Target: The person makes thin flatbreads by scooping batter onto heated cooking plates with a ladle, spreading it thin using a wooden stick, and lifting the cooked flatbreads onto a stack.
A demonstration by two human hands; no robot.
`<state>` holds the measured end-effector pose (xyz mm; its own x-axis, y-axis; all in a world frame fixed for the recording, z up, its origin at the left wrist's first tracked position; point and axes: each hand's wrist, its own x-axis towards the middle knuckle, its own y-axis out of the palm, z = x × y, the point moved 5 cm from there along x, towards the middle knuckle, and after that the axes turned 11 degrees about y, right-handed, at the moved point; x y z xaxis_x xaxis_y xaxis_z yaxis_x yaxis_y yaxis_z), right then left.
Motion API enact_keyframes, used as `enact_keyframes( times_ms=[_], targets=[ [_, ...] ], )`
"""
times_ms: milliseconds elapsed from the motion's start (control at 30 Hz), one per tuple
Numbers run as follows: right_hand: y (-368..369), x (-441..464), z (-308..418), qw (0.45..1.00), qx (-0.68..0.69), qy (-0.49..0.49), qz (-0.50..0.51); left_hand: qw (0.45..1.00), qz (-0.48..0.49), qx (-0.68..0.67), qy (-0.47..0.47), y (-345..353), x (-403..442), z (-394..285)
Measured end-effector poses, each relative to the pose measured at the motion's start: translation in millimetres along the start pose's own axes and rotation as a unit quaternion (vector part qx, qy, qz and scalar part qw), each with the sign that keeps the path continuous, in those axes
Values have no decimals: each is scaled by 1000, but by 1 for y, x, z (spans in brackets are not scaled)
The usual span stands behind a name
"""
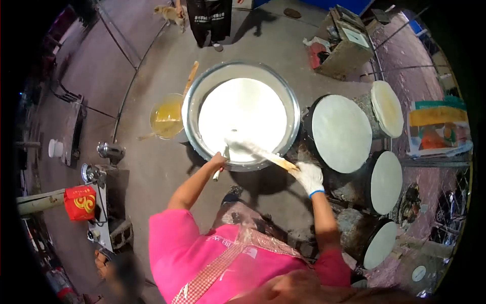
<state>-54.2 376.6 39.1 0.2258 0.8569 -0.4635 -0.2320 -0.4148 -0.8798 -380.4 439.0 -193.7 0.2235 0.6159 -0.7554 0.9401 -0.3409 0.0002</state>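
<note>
A wide metal basin (191, 129) holds a smooth white liquid (243, 106), bright under the light. My left hand (218, 160), bare, is closed round a pale stick-like handle (217, 175) at the basin's near rim; its far end reaches over the liquid and I cannot make out its kind. In a white glove with a blue cuff, my right hand (309, 178) grips a wooden paddle (279, 161). The paddle slants left across the rim, its far part coated white and over the liquid.
Right of the basin stand several drum-like stoves with round white tops (341, 133). At left, a bowl of yellow liquid (167, 117) touches or nearly touches the basin. A person (211, 20) and a dog (170, 13) stand beyond. A box-like cabinet (345, 48) is at back right.
</note>
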Motion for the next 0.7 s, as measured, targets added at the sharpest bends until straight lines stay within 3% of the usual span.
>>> enact_keyframes(
  times_ms=[67,133,200,267,300,333,433,533,600,667,700],
  targets=[
    [59,1,-27,998,5,50,27,999,-30,-12,17,18,-23,-14],
    [79,-16,-19,998,10,47,29,961,41,-246,-123,43,-16,-3],
    [67,-47,-22,994,49,92,41,914,-2,-364,-180,60,-55,-38],
    [49,-77,-27,990,97,103,18,863,71,-480,-144,69,-121,-98],
    [30,-87,-25,988,119,97,-25,901,65,-421,-86,66,-144,-126],
    [12,-100,-25,983,141,98,-68,870,43,-481,-103,70,-191,-166],
    [-49,-113,-17,944,171,-5,-283,890,111,-443,18,58,-255,-241],
    [-107,-116,-17,881,212,-96,-412,884,196,-408,116,54,-316,-292],
    [-150,-123,-15,881,201,-71,-422,869,223,-419,139,47,-350,-321],
    [-199,-135,-12,839,219,-109,-485,879,212,-360,231,35,-384,-358],
    [-219,-133,-15,803,264,-132,-518,899,191,-250,304,28,-401,-378]
  ],
)
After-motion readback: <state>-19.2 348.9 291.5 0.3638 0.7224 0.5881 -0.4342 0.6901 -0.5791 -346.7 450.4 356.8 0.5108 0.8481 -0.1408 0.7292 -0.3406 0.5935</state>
